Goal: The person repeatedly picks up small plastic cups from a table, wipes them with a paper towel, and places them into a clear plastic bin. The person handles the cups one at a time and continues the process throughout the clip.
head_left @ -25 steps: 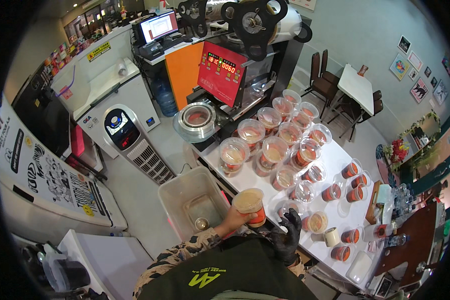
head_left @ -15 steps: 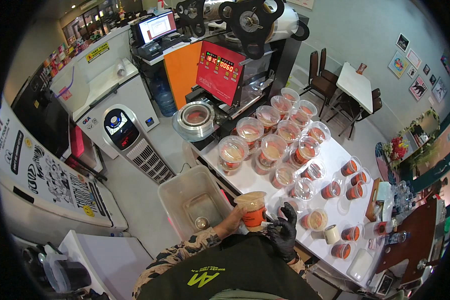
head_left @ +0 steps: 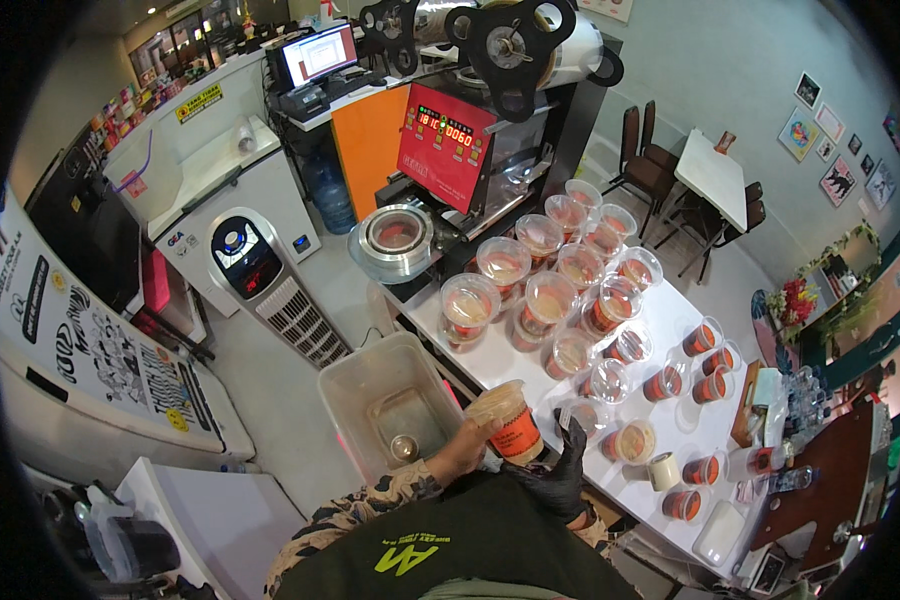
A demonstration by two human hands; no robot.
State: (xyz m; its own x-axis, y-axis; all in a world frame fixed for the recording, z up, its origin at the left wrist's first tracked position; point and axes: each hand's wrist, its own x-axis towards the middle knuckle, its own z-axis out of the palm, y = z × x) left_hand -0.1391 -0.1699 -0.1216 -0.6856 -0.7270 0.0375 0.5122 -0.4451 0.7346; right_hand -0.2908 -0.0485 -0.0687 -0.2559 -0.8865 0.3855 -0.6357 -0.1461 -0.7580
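Observation:
My bare left hand (head_left: 463, 449) grips a clear plastic cup (head_left: 511, 421) of pale contents with an orange printed band. The cup is tilted over the table's near edge. My right hand (head_left: 558, 478), in a black glove, is beside the cup's base, its thumb stretched toward the cup and its fingers raised apart. A small pale slip (head_left: 567, 416) shows at its fingertips; whether it sticks to the glove I cannot make out. Just beyond those fingertips stands another clear cup (head_left: 588, 415). Many lidded or sealed orange-banded cups (head_left: 550, 300) crowd the white table (head_left: 660, 505).
A red-fronted cup sealing machine (head_left: 445, 150) with a round metal holder (head_left: 398, 232) stands at the table's far end. Below on the left is a translucent plastic bin (head_left: 345, 385). A tape roll (head_left: 663, 470) and a white box (head_left: 720, 530) lie to the right. An air cooler (head_left: 270, 285) stands farther left.
The cup has turned and tipped in my left hand, bringing its printed band more into view. My right hand's fingers have gone from bent together to spread apart, below and beside the cup.

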